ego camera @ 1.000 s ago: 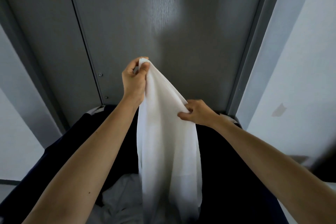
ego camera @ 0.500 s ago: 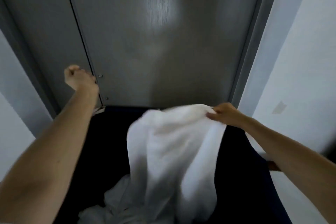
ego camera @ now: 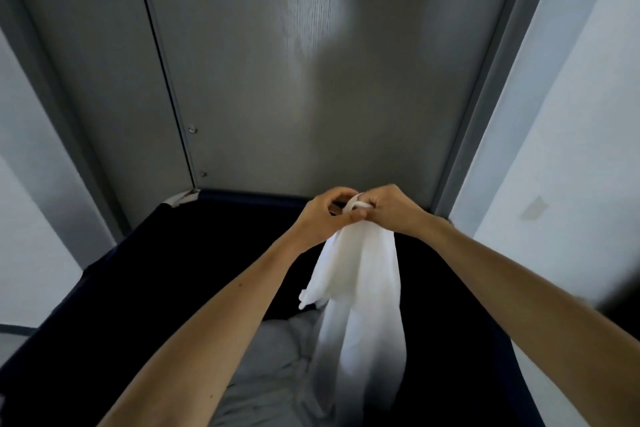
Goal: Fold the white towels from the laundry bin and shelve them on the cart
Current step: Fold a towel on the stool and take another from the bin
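A white towel (ego camera: 360, 288) hangs down in a long bunch over the dark laundry bin (ego camera: 145, 274). My left hand (ego camera: 325, 215) and my right hand (ego camera: 391, 210) meet at its top, above the bin's far side. Both pinch the towel's upper edge, fingers curled round a small fold of cloth. The towel's lower end drops into the bin's shadow. More pale laundry (ego camera: 273, 367) lies crumpled at the bottom of the bin. No cart is in view.
A grey door (ego camera: 294, 80) in a grey frame stands right behind the bin. White walls (ego camera: 571, 149) close in on both sides. A pale strap or tag (ego camera: 183, 198) sits at the bin's far left corner.
My left hand let go of the towel, swung out left, and has now come back to meet my right hand at the towel's top edge. The towel hangs bunched again.
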